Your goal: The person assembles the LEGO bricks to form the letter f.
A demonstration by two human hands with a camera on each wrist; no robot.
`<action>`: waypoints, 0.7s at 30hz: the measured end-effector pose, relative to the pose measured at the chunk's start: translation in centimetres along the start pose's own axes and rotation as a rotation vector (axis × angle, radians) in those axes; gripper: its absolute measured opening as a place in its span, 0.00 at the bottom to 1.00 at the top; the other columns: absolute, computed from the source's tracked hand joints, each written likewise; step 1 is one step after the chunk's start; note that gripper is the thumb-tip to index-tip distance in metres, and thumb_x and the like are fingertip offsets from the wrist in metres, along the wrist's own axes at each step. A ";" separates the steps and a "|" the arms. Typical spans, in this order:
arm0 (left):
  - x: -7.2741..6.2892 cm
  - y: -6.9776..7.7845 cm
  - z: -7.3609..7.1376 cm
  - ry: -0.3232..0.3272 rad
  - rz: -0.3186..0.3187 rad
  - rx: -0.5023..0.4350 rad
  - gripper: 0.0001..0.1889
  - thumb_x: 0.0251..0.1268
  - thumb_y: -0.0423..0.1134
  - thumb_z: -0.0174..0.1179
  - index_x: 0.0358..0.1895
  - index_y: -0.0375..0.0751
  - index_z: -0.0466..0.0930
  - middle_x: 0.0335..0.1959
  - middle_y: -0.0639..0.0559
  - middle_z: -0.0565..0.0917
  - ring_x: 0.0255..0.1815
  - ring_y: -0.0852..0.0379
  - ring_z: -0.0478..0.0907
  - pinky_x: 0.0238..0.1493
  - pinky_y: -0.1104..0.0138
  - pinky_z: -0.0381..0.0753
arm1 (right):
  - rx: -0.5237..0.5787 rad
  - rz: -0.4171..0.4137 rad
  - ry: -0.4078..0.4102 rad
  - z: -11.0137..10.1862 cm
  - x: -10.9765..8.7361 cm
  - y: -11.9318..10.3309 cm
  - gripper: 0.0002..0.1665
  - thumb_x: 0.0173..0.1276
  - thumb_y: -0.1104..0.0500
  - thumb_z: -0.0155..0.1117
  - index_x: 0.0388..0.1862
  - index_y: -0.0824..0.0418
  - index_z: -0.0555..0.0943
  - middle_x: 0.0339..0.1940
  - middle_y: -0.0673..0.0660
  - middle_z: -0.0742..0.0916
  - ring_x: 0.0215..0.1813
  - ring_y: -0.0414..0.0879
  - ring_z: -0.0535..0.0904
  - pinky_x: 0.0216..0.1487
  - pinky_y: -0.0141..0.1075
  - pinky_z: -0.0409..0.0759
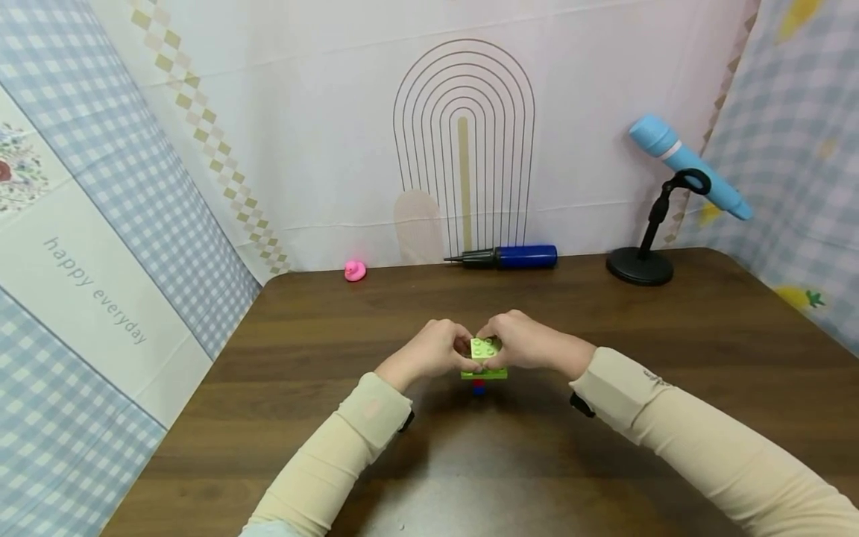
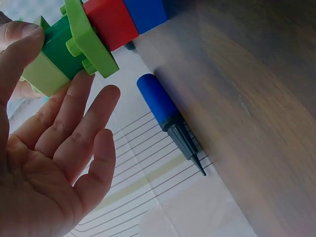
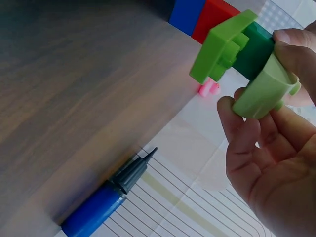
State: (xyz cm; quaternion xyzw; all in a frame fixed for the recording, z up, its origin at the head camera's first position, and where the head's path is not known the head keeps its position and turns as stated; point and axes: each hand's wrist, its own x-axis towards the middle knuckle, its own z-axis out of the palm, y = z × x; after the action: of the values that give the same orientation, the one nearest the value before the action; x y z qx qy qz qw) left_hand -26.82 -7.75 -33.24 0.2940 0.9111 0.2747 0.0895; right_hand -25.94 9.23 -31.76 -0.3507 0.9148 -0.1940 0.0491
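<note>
Both hands meet around the top of a small tower of toy building bricks at the middle of the table. A pale green brick (image 3: 264,91) is uppermost, above a dark green brick (image 2: 64,47). Below these come a wider lime green plate (image 1: 495,374), a red brick (image 2: 111,22) and a blue brick (image 2: 146,14) at the bottom. My left hand (image 1: 436,349) pinches the pale green brick from the left, thumb near its seam with the dark green one. From the right, my right hand (image 1: 526,341) pinches the same pale brick between thumb and fingers.
Along the back edge of the brown table (image 1: 282,418) lie a pink toy duck (image 1: 355,271) and a blue and black hand pump (image 1: 526,257). A blue toy microphone (image 1: 698,168) leans in a black stand (image 1: 640,266) at the back right. Printed cloths hang behind and beside.
</note>
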 end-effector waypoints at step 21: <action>0.0 -0.1 0.3 0.026 -0.037 0.013 0.14 0.40 0.44 0.69 0.31 0.43 0.80 0.24 0.60 0.80 0.26 0.65 0.73 0.29 0.74 0.71 | 0.077 0.057 -0.009 1.2 -0.7 1.2 0.26 0.50 0.55 0.68 0.47 0.64 0.75 0.35 0.50 0.79 0.31 0.39 0.71 0.30 0.31 0.71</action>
State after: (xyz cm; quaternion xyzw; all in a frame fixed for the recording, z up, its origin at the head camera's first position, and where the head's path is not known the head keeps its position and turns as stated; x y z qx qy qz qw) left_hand -26.73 -7.67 -33.53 0.2739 0.9193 0.2709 0.0807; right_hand -25.88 10.08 -33.37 -0.3233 0.9161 -0.2260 0.0720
